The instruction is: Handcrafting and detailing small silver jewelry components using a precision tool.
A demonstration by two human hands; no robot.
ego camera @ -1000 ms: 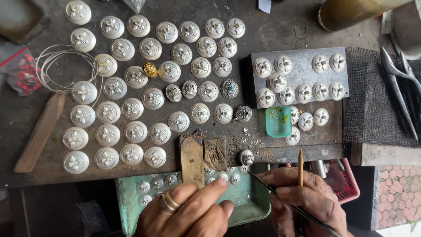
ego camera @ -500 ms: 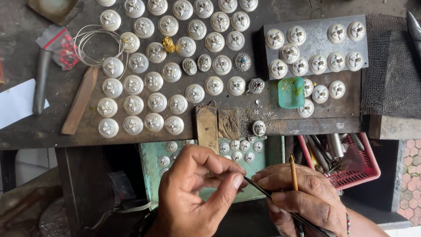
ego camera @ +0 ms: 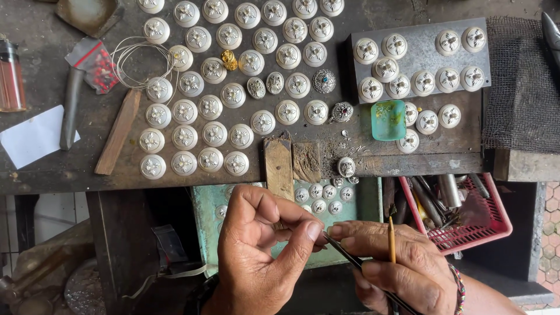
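dark tweezers [ego camera: 350, 259] pinched in right hand [ego camera: 396, 265]; left hand [ego camera: 262, 245] fingertips pressed together at tip.

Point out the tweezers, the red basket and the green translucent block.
tweezers [ego camera: 350, 259], head view, middle of the dark shaft.
red basket [ego camera: 496, 224], head view, right rim.
green translucent block [ego camera: 388, 120], head view, centre of its top.

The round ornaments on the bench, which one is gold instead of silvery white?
The small gold ornament in the upper middle of the bench, beside the wire coil. It is yellow metal; the round ones around it are silvery white.
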